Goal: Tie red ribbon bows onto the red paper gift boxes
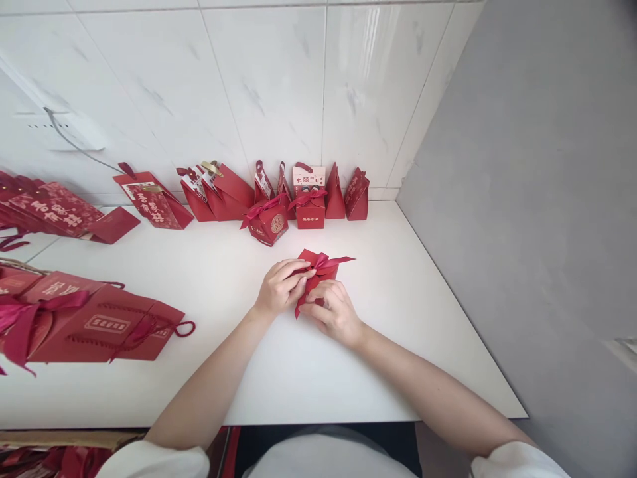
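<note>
On the white table, a small red gift box point(309, 257) with a satin ribbon point(334, 262) on top sits between my two hands. My left hand point(284, 285) has its fingers closed on the ribbon near the middle of the bow. Lower down, at the near side of the box, my right hand point(334, 311) pinches with thumb and fingers where a ribbon end point(298, 310) hangs. One ribbon tail points out to the right. The fingers hide much of the box's front.
Several red gift boxes stand along the tiled wall, among them a ribboned box point(269, 224) and a square box point(310, 214). Large red gift bags point(109, 322) lie at the left. A grey partition point(522, 199) borders the table's right edge. A cable point(79, 146) runs down the wall.
</note>
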{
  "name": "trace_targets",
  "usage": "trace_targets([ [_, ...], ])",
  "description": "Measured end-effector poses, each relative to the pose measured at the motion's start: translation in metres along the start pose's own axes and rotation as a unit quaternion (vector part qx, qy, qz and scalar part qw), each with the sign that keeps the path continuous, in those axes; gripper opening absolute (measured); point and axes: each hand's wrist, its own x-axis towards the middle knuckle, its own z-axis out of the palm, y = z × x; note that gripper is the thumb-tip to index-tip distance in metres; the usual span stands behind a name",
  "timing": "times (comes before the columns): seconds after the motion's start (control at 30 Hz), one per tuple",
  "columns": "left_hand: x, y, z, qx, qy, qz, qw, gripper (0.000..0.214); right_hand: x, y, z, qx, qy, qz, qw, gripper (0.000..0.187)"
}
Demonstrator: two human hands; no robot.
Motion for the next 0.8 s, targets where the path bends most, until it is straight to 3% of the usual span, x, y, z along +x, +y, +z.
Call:
trace_targets([
  [0.27, 0.000, 0.002, -0.001, -0.030, -0.012, -0.022, 0.999, 0.029, -0.002, 0.002, 0.001, 0.001, -0.028, 0.001, 1.000, 0.013],
  [0.37, 0.004, 0.008, -0.005, -0.103, -0.015, -0.091, 0.990, 0.025, 0.002, 0.005, -0.010, 0.017, -0.055, -0.034, 0.998, 0.009],
  [0.47, 0.007, 0.010, -0.009, -0.208, 0.000, -0.194, 0.959, 0.024, 0.015, 0.013, -0.030, 0.070, -0.049, -0.063, 0.994, 0.025],
  [0.5, 0.008, 0.010, -0.011, -0.238, 0.009, -0.226, 0.945, 0.025, 0.022, 0.017, -0.037, 0.078, -0.024, -0.033, 0.996, 0.026],
  [0.57, 0.008, 0.007, -0.012, -0.278, 0.024, -0.278, 0.919, 0.028, 0.039, 0.027, -0.048, 0.090, 0.006, 0.096, 0.991, 0.020],
  [0.63, 0.007, 0.005, -0.012, -0.291, 0.031, -0.308, 0.905, 0.027, 0.058, 0.039, -0.053, 0.125, 0.002, 0.240, 0.963, 0.021],
  [0.7, 0.007, 0.004, -0.011, -0.292, 0.028, -0.321, 0.900, 0.023, 0.074, 0.054, -0.053, 0.157, -0.035, 0.344, 0.925, 0.029],
  [0.8, 0.008, 0.008, -0.010, -0.290, 0.005, -0.324, 0.900, 0.020, 0.089, 0.073, -0.048, 0.186, -0.166, 0.416, 0.874, 0.033],
])
